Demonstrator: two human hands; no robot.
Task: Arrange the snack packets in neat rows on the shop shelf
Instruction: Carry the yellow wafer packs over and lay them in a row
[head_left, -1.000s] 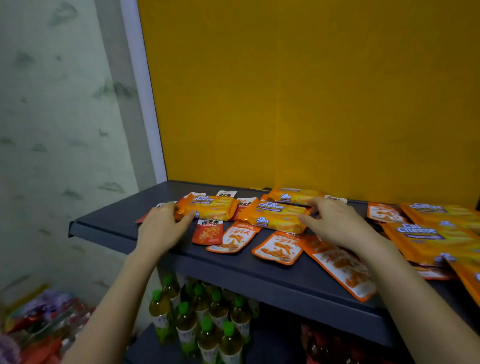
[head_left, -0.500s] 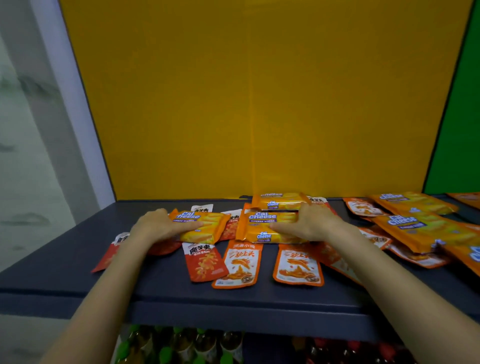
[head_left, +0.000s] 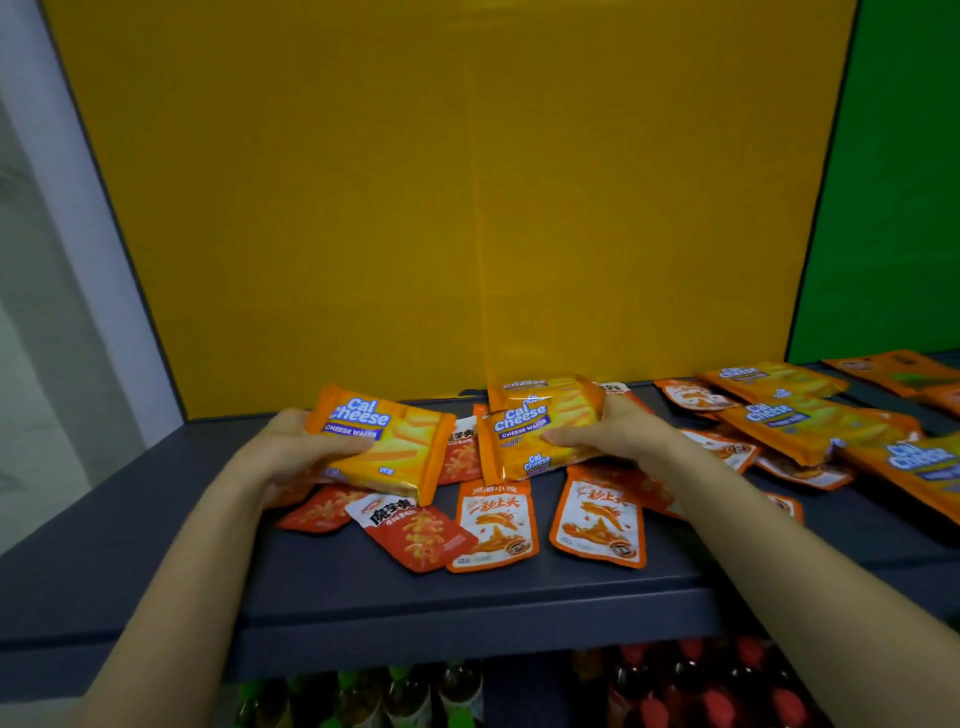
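Both wafer packs lifted off shelf (head_left: 519, 597) since earlier: left hand (head_left: 291, 452) grasping left wafer pack (head_left: 384, 447), right hand (head_left: 618, 436) grasping right wafer pack (head_left: 530, 436), 12 o'clock of red pouches (head_left: 415, 535).

The dark grey shelf (head_left: 363, 597) carries snack pouches lying loose near its front: two red packets (head_left: 415, 538) on the left, two orange-and-white pouches (head_left: 496, 525) beside them. Further right, Cal Cheese wafer packs (head_left: 810, 428) overlap more pouches.

Head-worn camera looks forward and down, close above the shelf (head_left: 467, 587).
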